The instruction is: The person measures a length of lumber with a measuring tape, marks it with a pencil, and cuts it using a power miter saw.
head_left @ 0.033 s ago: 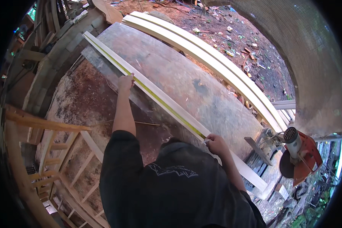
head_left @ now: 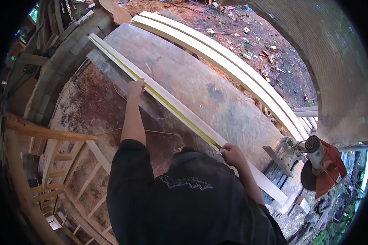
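Note:
A long pale wooden board (head_left: 257, 178) lies diagonally across the worktable, from far left to near right. Stretched along it is the yellow blade of a tape measure (head_left: 171, 108). My left hand (head_left: 135, 87) is closed at the board's edge, its fingers pinching the blade against the wood about a third of the way down from the far end. Farther right and nearer, my right hand (head_left: 233, 155) grips the near end of the tape measure over the board. Its fingers mostly hide what they hold; a small pale bit shows at the fingertips.
The plywood worktable (head_left: 167, 65) is stained. Long pale planks (head_left: 229, 69) line its far side. An orange cut-off saw (head_left: 323, 163) with a dark disc stands at the right. Wooden frames (head_left: 75, 163) stand at lower left, a block wall (head_left: 49, 81) at left. Sawdust covers the floor.

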Available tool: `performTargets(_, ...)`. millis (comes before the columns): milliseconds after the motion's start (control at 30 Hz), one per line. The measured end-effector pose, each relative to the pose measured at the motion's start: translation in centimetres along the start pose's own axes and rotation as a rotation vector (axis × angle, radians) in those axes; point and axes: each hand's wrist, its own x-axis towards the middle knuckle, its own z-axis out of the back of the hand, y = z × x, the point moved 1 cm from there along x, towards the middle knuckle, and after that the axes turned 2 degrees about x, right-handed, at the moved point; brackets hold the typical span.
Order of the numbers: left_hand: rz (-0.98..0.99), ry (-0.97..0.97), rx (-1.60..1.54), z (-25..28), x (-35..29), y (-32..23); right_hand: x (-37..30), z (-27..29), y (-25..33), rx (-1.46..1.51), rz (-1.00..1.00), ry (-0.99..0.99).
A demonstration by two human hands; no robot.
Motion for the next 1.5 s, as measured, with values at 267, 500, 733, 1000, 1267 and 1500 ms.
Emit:
performTargets(267,0.066,0.006,0.008,0.0,-1.5,1.1,-0.4,-0.2,-1.5,0.057,-0.075,0.065)
performTargets(500,0.071,0.019,0.042,-1.8,-3.5,3.0,-1.9,0.1,-1.4,0.115,-0.042,0.07)
performTargets(733,0.197,0.172,-0.271,-5.6,-10.6,6.9,-3.1,2.2,-2.3,-0.056,-0.052,0.237)
performTargets(1000,-0.256,-0.516,0.772,-9.4,-17.6,5.7,-8.6,4.3,-10.5,0.063,-0.1,-0.086)
performTargets(1267,-0.655,0.315,0.705,-19.8,-24.9,7.4,-18.1,10.5,-24.4,-0.029,-0.29,-0.003)
performTargets(1500,-0.631,1.228,1.164,-32.9,-45.4,12.4,-29.1,18.7,-39.7,0.065,-0.479,-0.323)
